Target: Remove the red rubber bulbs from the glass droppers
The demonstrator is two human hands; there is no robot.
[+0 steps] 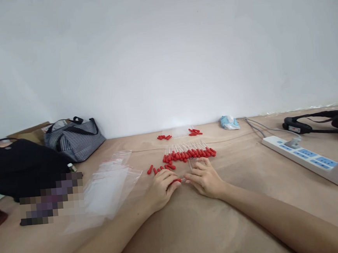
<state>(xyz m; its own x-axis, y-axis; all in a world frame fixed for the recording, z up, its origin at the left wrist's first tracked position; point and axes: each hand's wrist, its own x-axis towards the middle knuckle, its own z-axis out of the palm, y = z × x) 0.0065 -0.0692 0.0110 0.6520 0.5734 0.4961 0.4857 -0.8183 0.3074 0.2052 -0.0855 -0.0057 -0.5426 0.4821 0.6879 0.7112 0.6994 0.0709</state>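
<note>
My left hand [161, 189] is closed in a pinch on a red rubber bulb [177, 180]. Fingers of my right hand [206, 180] grip a thin clear tube [183, 179], whose end meets the bulb; how deep it sits inside cannot be seen. More clear tubes [191, 163] lie just beyond my right fingers, partly covered by them. Loose red bulbs [150, 169] are scattered ahead of my left hand. Farther out, droppers [188, 153] with red bulbs lie side by side in a row, bulbs toward me and tubes toward the wall.
Clear zip bags [109, 189] overlap at left, near a striped bag [75, 139] and a black bag [22, 165]. More red bulbs [164, 137] lie near the wall. At right are a tissue pack [229, 123], a power strip [309, 158] and a black headset [297, 125].
</note>
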